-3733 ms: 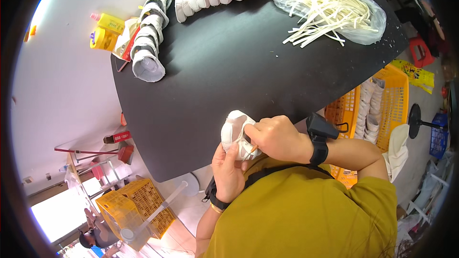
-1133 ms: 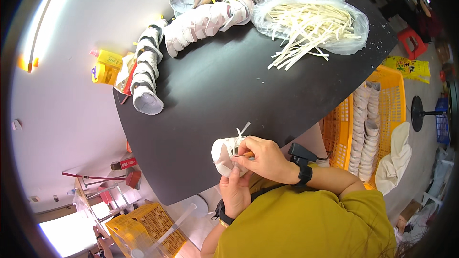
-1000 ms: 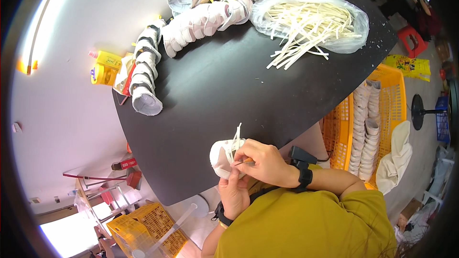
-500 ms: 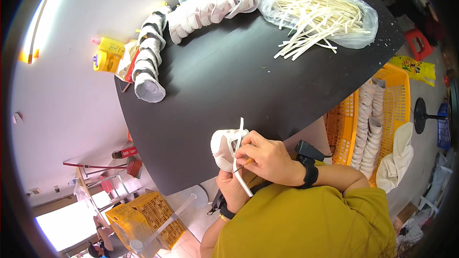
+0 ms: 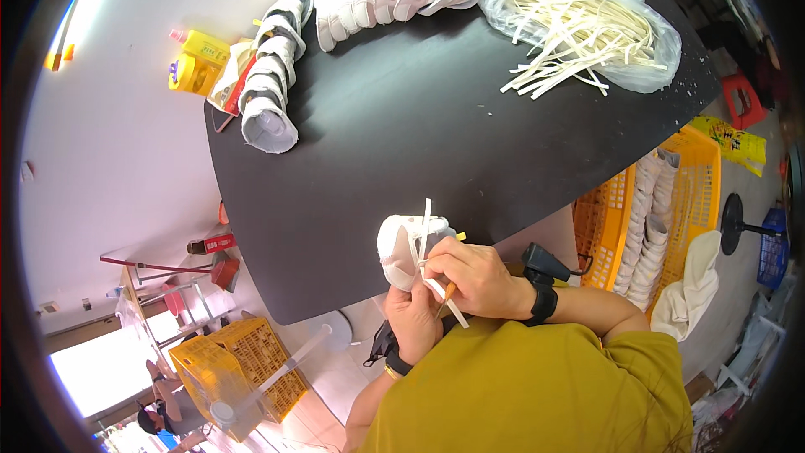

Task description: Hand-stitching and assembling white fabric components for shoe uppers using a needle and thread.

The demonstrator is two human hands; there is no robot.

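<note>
A small pale shoe upper (image 5: 396, 253) is gripped from below by my left hand (image 5: 411, 325), its fingers closed on it at the table's near edge. A flat white lace (image 5: 428, 211) runs across its front, one end sticking up and the other (image 5: 458, 313) hanging past my hands. My right hand (image 5: 480, 282) is closed around a thin tool with a wooden handle (image 5: 450, 291), its fingertips against the lacing. A yellow tab (image 5: 460, 236) shows on the far side of the upper. The tool's tip is too small to make out.
On the dark table (image 5: 377, 143) lie a clear bag of cream laces (image 5: 579, 33), a row of nested shoe uppers (image 5: 272, 75) and another stack (image 5: 381, 2). Yellow bottles (image 5: 197, 63) stand at far left. A yellow crate (image 5: 694, 189) with stacked uppers is at my right.
The shoe upper has turned slightly, bringing its yellow tab into view. The lace's lower end has swung rightward, and my right hand has shifted a little along the lacing. The whole view has shifted slightly.
</note>
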